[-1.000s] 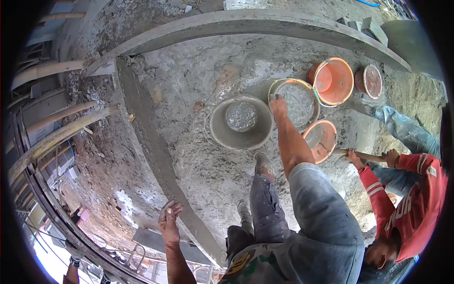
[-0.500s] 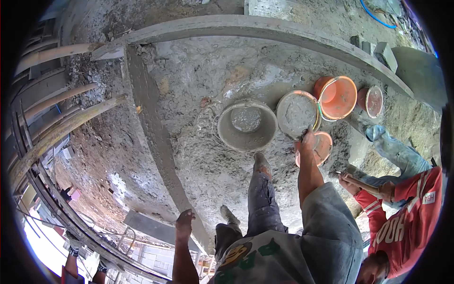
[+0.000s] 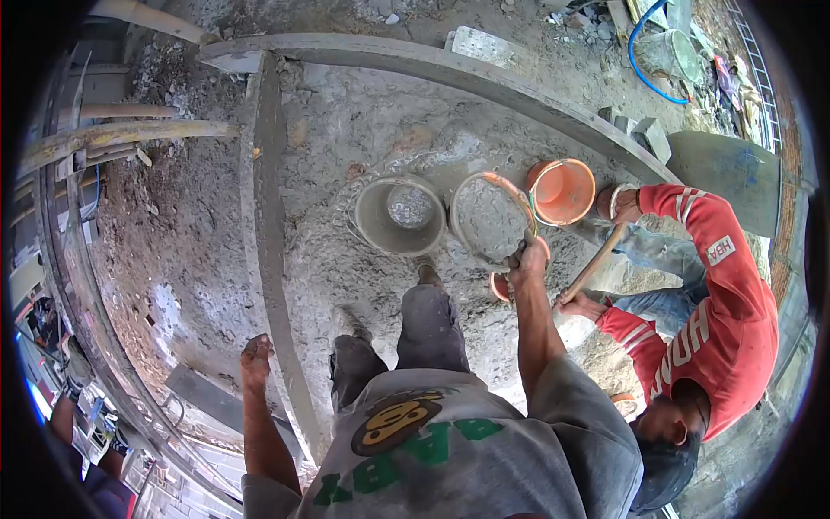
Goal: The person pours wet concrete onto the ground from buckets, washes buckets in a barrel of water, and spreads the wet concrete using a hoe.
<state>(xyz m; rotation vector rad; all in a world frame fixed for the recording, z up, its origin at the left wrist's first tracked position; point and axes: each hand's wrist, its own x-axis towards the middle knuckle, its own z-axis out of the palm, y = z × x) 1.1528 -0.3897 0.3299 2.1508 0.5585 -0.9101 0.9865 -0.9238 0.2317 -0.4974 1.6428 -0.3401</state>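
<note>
My right hand (image 3: pixel 529 261) is closed at the near right edge of a mortar-filled bucket (image 3: pixel 491 216) with an orange rim, where its handle comes down. Grey wet mortar fills that bucket close to the top. Partly hidden beneath my right hand is another orange bucket (image 3: pixel 501 286). A large grey bucket (image 3: pixel 399 239) stands to the left, in front of my foot, with a little pale wet material at its bottom. My left hand (image 3: pixel 257 350) hangs at my left side, holding nothing visible, its fingers loosely bent and apart, above a long plank.
An orange bucket (image 3: pixel 562 192) stands at the right. A co-worker in a red top (image 3: pixel 726 303) bends there, both hands on a wooden handle (image 3: pixel 595 264). Mortar-coated boards (image 3: pixel 270 216) edge the wet ground at left and far side. Wooden poles (image 3: pixel 130 131) lie left.
My view has shifted, so the buckets appear farther left. The co-worker has leaned forward, with the wooden handle now steeper. My right hand stays at the mortar-filled bucket.
</note>
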